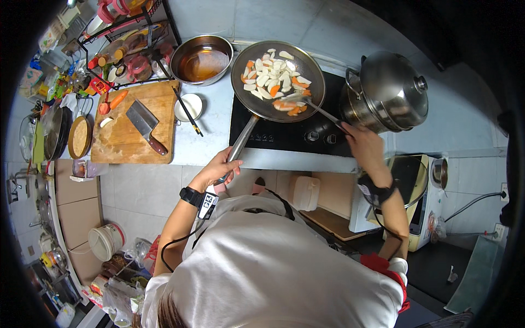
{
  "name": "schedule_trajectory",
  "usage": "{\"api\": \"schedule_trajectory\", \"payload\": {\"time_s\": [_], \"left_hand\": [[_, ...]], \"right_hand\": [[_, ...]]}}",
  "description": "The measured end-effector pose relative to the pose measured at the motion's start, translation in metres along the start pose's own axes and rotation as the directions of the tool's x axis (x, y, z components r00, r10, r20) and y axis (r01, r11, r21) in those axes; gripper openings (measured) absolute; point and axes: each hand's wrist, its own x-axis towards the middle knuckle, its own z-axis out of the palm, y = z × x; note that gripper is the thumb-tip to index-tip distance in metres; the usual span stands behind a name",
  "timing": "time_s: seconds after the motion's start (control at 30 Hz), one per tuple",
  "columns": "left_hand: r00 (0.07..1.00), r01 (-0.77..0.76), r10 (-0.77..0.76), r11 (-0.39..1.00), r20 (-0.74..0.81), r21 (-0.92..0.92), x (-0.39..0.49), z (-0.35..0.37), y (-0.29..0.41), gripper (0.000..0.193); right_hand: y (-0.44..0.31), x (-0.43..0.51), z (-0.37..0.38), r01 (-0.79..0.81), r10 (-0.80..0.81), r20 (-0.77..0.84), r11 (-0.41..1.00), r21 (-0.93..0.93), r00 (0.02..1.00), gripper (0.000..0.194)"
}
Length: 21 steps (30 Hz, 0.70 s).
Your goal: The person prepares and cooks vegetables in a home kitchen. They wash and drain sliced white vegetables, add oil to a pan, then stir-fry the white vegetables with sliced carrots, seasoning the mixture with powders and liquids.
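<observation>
My left hand point(216, 169) grips the metal handle point(246, 137) of a frying pan point(250, 102) on the black cooktop point(279, 135). White and orange vegetable slices point(268, 76), the orange ones looking like carrot, are spread over the pan. My right hand point(365, 145) is closed around the dark end of a spatula point(322, 111). The spatula's metal blade rests among the slices at the pan's lower right, partly hidden by them.
A lidded steel steamer pot point(381, 94) stands right of the pan. Leftward are a steel bowl of liquid point(201, 63), a white bowl point(189, 105) with chopsticks point(186, 108) across it, and a wooden cutting board point(119, 143) bearing a cleaver point(143, 119) and a carrot point(119, 99).
</observation>
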Motion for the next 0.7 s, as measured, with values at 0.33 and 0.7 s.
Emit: {"api": "schedule_trajectory", "payload": {"time_s": [0.33, 0.7], "left_hand": [[1.0, 0.012, -0.012, 1.0, 0.006, 0.012, 0.0, -0.001, 0.0, 0.045], [1.0, 0.014, -0.014, 0.999, 0.02, 0.032, 0.0, -0.001, 0.001, 0.045]], "right_hand": [[-0.005, 0.048, 0.054, -0.044, 0.044, 0.031, 0.999, -0.008, 0.999, 0.032], [-0.046, 0.09, 0.127, -0.057, 0.106, -0.126, 0.937, 0.345, 0.986, 0.033]]}}
